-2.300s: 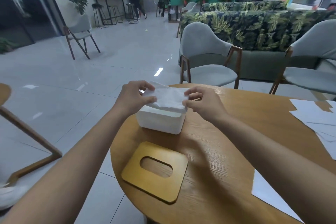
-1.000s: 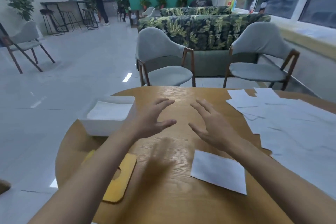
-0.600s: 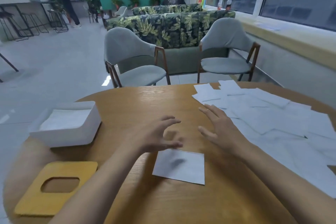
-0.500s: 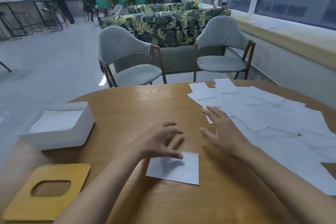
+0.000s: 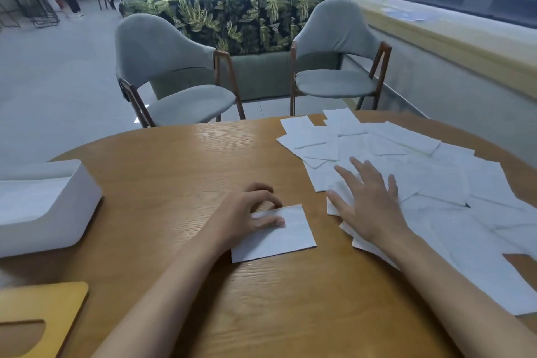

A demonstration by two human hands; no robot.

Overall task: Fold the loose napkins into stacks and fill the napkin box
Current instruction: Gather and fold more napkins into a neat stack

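The single napkin (image 5: 279, 234) lay flat near the worktop's (image 5: 186, 166) middle, apart from the loose napkins (image 5: 430, 183) spread from 1 to 4 o'clock, some reaching the far rim. The left hand (image 5: 247, 212) sat on its 10 o'clock corner, thumb on top and fingers curled at the far edge; whether that grip pinched or only pressed, I could not tell. The right hand (image 5: 370, 206) lay wide and flat on the pile. The napkin box (image 5: 49, 212) stood at 9 o'clock and the wooden lid (image 5: 40, 308) at 7, with bare wood between them and the hands.
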